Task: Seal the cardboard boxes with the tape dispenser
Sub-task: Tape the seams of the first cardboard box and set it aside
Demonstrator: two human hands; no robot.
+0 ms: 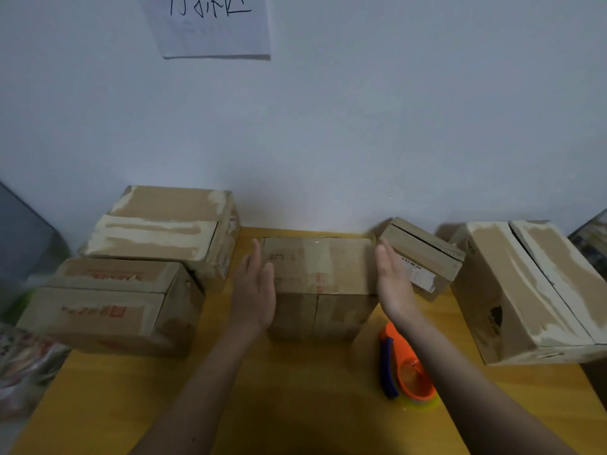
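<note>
A closed cardboard box [320, 277] stands in the middle of the yellow table [295, 405], against the wall, with clear tape across its top. My left hand [254, 292] is beside its left side, fingers straight, palm facing the box. On the other side my right hand [394, 285] mirrors it with straight fingers. Whether the palms touch the box I cannot tell. An orange and blue tape dispenser [405, 366] lies on the table under my right forearm, held by neither hand.
Two cardboard boxes sit at the left, one in front [108, 307] and one behind [164, 228]. A small box [422, 257] leans tilted right of the middle one. A large box [532, 290] lies at the far right. Bags [23, 362] lie off the table's left edge.
</note>
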